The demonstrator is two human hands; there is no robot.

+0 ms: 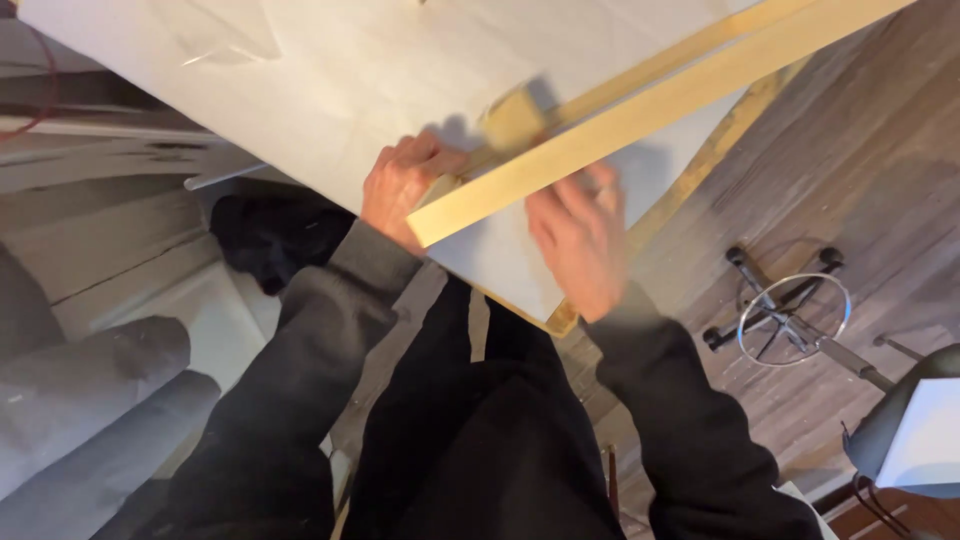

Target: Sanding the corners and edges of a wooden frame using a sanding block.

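— Where do we have the wooden strip (640, 110)?

— It lies slanted across the white panel (330, 90), its near end at the panel's lower corner, between our two hands. Our left hand (405, 185) rests at that end, fingers curled against the strip's edge and the panel; our right hand (580, 240) lies flat just beside it, palm down, fingers spread over the strip's lower edge.

— Clamped, then?

— Neither hand wraps it. The left presses from the side, the right bears down from above; the right is blurred, so we cannot be sure how firmly the fingertips touch.

— How should it handle?

— We judge it light and stiff along its length, though long and thin enough to flex or swing if held at one end only. The planed faces look smooth, so it may slide on the panel. Holding near the end with a second hand further up seems steadier. A second strip (700, 45) runs parallel behind it, and a swivel chair base (790, 315) stands on the wooden floor (880, 170) below.
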